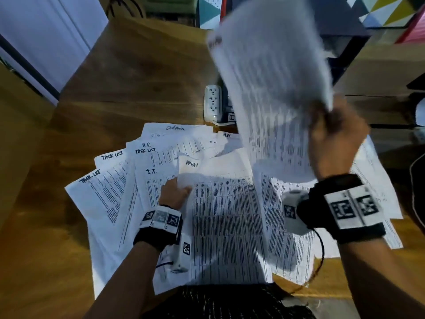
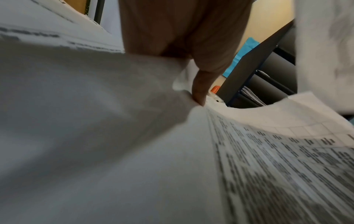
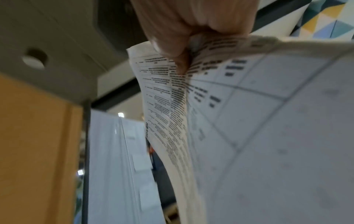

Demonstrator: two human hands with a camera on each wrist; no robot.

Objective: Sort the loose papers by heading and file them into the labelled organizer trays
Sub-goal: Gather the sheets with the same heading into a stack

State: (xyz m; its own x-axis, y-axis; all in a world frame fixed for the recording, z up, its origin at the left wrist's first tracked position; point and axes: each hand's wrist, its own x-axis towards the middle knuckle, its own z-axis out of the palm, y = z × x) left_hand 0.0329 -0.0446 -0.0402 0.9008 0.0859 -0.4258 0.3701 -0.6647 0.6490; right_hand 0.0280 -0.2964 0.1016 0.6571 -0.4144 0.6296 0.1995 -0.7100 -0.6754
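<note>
Several printed sheets lie fanned on the wooden table (image 1: 128, 72), with handwritten headings such as "Task List" (image 1: 110, 155), "H.R.", "I.T." (image 1: 151, 172) and "Admin". My left hand (image 1: 176, 192) pinches the left edge of the sheet headed "ADMIN" (image 1: 220, 215), its fingers (image 2: 199, 91) curled on the lifted paper edge. My right hand (image 1: 333, 137) is raised above the pile and grips a blurred bundle of printed sheets (image 1: 271, 72) by a lower corner, thumb (image 3: 172, 50) pressed on the paper (image 3: 249, 121). A dark tiered organizer (image 2: 268, 72) shows behind the papers, partly hidden.
A white power strip (image 1: 212, 102) lies on the table behind the pile, with a cable beside it. Colourful patterned boxes (image 1: 388, 10) and a dark shelf stand at the back right. A white cabinet (image 1: 46, 33) is at the far left.
</note>
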